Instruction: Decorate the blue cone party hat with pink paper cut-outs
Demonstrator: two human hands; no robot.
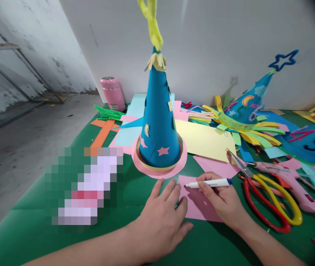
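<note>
My right hand [220, 195] grips a white marker [215, 183] with a dark blue end, its tip low over a pink sheet of paper [202, 207]. Beside it, my left hand [164, 212] lies with fingers spread at the sheet's left edge, holding nothing. Just beyond my hands stands a blue paper cone hat [159, 122] on a pink brim [160, 174]. Pink stars and a pale moon decorate the cone, and a yellow pipe cleaner [154, 31] rises from its tip.
Scissors [274, 205] with red and yellow handles lie at the right, by a pink glue gun [296, 177]. Behind are yellow paper [206, 138], a second blue hat [249, 101], green pipe cleaners [109, 112] and a pink bottle [113, 94]. A blurred-out item [91, 188] is at left.
</note>
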